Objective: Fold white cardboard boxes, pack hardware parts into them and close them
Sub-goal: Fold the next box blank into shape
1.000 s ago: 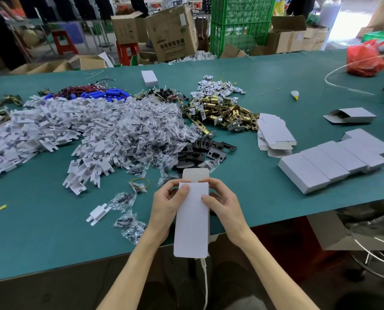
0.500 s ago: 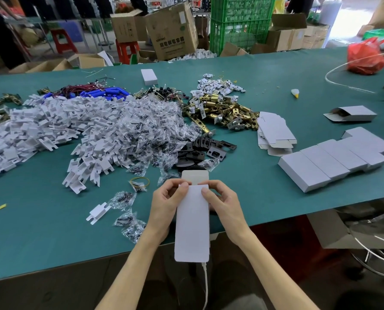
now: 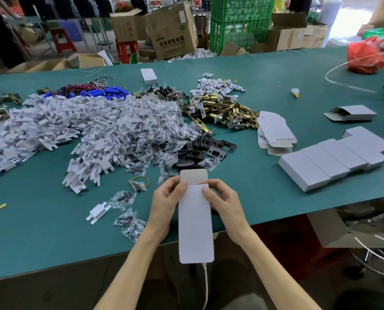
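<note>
A long white cardboard box (image 3: 195, 222) is held over the table's near edge, its far flap standing open. My left hand (image 3: 165, 203) grips its left side, thumb on the top face near the flap. My right hand (image 3: 223, 203) grips the right side the same way. Beyond the box lie black metal plates (image 3: 205, 147), brass latch parts (image 3: 222, 110), a heap of small clear screw bags (image 3: 141, 133) and a big pile of white plastic inserts (image 3: 41, 130). A stack of flat box blanks (image 3: 273, 133) lies to the right.
Several closed white boxes (image 3: 334, 157) lie in a row at the right on the green table (image 3: 41, 231). An open box (image 3: 352, 113), a red bag (image 3: 365, 55) and a white hose (image 3: 347, 66) lie farther right. Cartons and a green crate (image 3: 240, 21) stand behind.
The box has shifted slightly toward me and both thumbs have slid up near the open flap. Nothing else moved.
</note>
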